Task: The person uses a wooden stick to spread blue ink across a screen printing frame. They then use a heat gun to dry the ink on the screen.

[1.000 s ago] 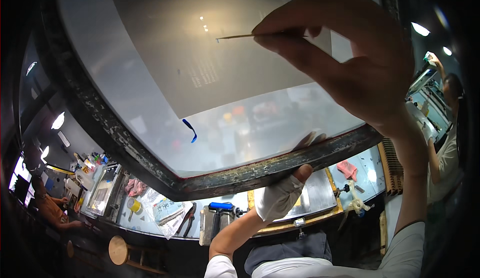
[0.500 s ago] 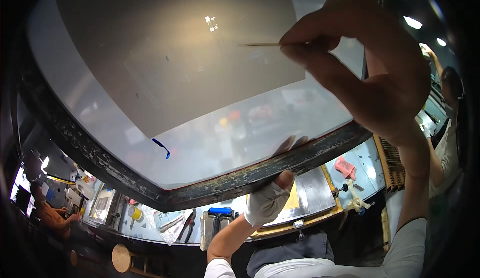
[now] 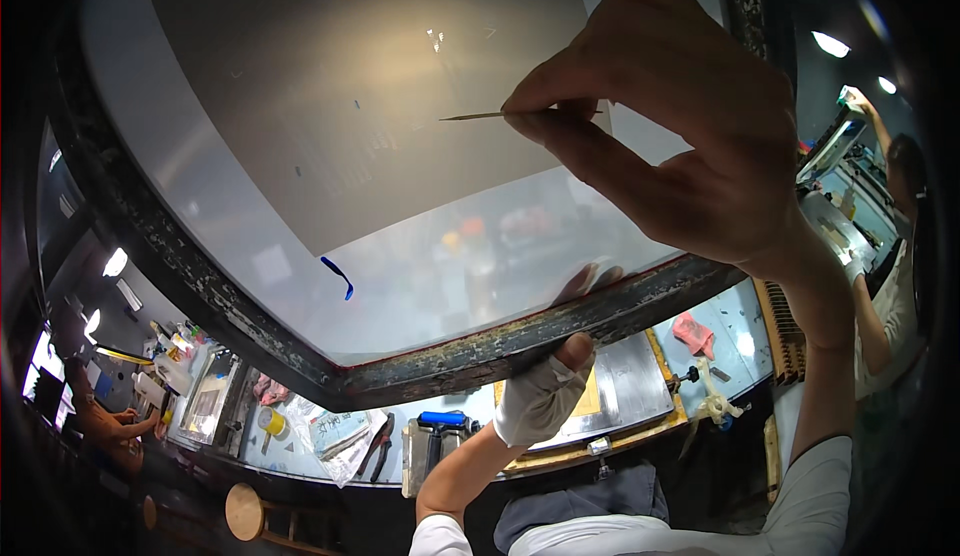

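Note:
A large screen-printing frame (image 3: 450, 356) with dark, paint-worn bars stands tilted in front of me. A grey-brown coated area (image 3: 400, 156) covers much of its pale mesh (image 3: 440, 286), and a small blue mark (image 3: 338, 278) lies below that area. My left hand (image 3: 545, 396), in a white glove with the thumb tip bare, grips the lower bar. My bare right hand (image 3: 690, 126) pinches a toothpick (image 3: 472, 117) between thumb and forefinger. Its point is over the coated area, near small bright openings (image 3: 435, 41); I cannot tell whether it touches the surface.
Below the frame, a workbench holds a metal plate (image 3: 630, 396), a blue roller (image 3: 442, 420), pliers (image 3: 377, 448), a yellow tape roll (image 3: 270, 421) and a pink cloth (image 3: 692, 335). A wooden stool (image 3: 244, 512) stands lower left. Other people work at far left and right.
My right hand has moved left and slightly down with the toothpick. The frame has shifted a little to the right and up in view. My left hand keeps its grip.

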Demonstrator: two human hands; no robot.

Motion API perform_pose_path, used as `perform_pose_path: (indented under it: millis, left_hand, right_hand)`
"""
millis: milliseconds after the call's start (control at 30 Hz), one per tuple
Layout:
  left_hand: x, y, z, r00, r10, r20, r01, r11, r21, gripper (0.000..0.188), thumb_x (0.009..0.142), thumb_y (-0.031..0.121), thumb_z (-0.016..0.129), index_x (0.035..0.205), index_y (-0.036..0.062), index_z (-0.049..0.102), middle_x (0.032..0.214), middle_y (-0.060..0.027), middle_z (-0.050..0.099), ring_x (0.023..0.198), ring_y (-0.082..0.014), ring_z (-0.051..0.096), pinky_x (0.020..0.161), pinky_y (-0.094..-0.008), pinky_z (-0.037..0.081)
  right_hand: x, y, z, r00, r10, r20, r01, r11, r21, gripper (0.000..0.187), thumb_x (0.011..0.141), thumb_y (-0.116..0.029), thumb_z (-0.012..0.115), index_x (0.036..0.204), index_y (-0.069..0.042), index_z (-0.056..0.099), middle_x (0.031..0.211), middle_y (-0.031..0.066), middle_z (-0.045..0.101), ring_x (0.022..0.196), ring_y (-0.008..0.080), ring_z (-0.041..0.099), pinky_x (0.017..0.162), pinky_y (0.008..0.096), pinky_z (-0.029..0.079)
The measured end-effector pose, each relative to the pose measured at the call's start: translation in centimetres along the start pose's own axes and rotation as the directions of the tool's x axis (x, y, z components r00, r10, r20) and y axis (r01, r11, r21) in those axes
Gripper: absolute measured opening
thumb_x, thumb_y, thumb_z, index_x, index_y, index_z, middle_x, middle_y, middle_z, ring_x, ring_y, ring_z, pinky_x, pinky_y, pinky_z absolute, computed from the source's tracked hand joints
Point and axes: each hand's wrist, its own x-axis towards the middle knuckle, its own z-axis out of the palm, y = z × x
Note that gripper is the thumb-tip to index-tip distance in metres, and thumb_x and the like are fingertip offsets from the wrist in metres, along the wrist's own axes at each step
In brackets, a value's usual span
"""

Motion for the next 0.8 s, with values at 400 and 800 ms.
perform_pose_path:
  millis: [400, 800]
  left_hand:
    - [0.1, -0.1, 0.0, 0.999, 0.026, 0.021, -0.026, 1.0, 0.01, 0.06, 0.09, 0.013, 0.063, 0.143, 0.0062, 0.037, 0.143, -0.0156, 0.044, 0.136, -0.0277, 0.038, 0.116, -0.0444, 0.023]
    - [0.3, -0.3, 0.0, 0.998, 0.018, 0.059, -0.018, 1.0, -0.01, 0.06, 0.091, 0.013, 0.062, 0.144, 0.007, 0.036, 0.145, -0.0143, 0.042, 0.136, -0.0245, 0.037, 0.116, -0.0392, 0.023]
  right_hand:
    - [-0.1, 0.0, -0.4, 0.994, 0.047, 0.095, -0.043, 0.998, -0.042, 0.016, 0.068, 0.003, 0.078, 0.081, -0.003, 0.07, 0.069, 0.0036, 0.063, 0.059, 0.0125, 0.055, 0.062, 0.0279, 0.04]
    - [-0.6, 0.8, 0.3, 0.994, -0.057, -0.089, 0.061, 0.997, 0.037, 0.019, 0.067, 0.003, 0.079, 0.082, -0.003, 0.07, 0.069, 0.0036, 0.063, 0.061, 0.0131, 0.057, 0.063, 0.0284, 0.041]
